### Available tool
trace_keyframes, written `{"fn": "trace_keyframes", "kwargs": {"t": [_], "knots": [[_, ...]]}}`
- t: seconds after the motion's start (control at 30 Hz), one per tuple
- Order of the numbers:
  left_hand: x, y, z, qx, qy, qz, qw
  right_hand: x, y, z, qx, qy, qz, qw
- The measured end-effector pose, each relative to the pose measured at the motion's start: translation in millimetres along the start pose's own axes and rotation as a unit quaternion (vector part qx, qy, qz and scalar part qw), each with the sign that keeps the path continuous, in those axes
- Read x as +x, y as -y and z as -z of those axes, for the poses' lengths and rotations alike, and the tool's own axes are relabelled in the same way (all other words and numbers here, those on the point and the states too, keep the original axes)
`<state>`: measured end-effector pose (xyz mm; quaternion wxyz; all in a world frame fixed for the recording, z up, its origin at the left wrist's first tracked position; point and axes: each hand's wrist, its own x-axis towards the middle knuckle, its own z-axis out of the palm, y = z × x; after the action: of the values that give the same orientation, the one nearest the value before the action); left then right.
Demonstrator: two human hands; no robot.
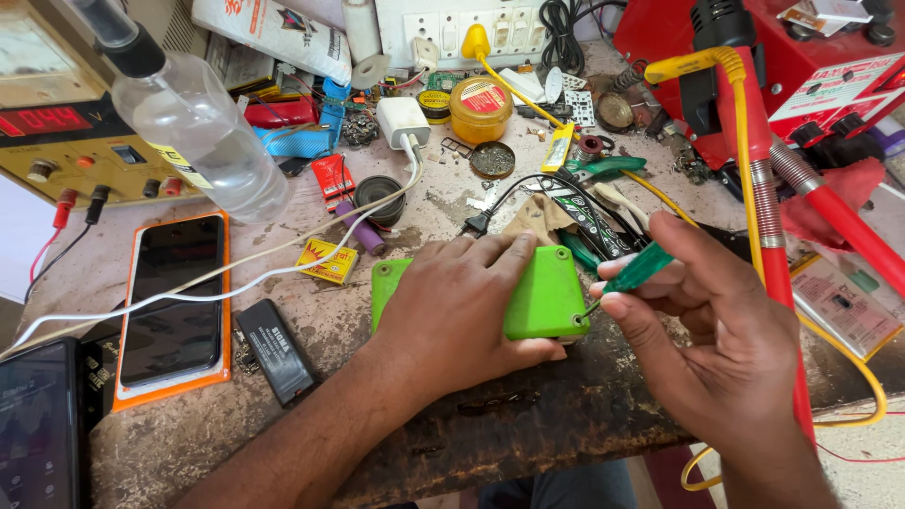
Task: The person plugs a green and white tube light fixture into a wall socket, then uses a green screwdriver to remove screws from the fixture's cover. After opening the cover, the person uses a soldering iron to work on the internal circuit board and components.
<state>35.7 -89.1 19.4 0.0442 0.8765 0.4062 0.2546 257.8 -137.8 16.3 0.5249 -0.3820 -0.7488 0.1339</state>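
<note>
Green box pinned flat, screwdriver on its near-right corner.

Left hand [462, 302] lies palm-down over the green plastic box [542, 292], fingers spread across the lid, pressing it onto the worktop [528, 424] near the front edge, presumably so it doesn't twist under the tool. Right hand [702, 320] pinches a green-handled screwdriver [633, 271] between thumb and fingertips, shaft angled down-left, tip at a corner hole of the box; looks like a screw there, too small to confirm. Left of the box: black battery [275, 351], phone in an orange case [174, 306], clear bottle [193, 123] further back. White cable [283, 269] runs from a charger [403, 121]. Yellow tin [480, 108] far centre, red soldering gear [782, 75] far right.
</note>
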Motion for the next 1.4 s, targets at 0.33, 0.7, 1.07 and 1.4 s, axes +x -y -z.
{"fn": "trace_keyframes", "kwargs": {"t": [0.33,0.7,1.07,1.4], "knots": [[-1,0,-2,0.001,-0.011,-0.006,1.000,25,33,9,-0.035,-0.055,0.037,0.997],[-2,-2,0,-0.006,-0.017,-0.002,1.000,31,27,13,-0.070,-0.052,0.089,0.992],[7,7,1,-0.171,-0.058,-0.129,0.975,41,-15,-23,0.357,-0.069,0.022,0.931],[30,18,-16,-0.450,0.109,-0.086,0.882,28,-28,-13,0.160,-0.089,0.121,0.976]]}}
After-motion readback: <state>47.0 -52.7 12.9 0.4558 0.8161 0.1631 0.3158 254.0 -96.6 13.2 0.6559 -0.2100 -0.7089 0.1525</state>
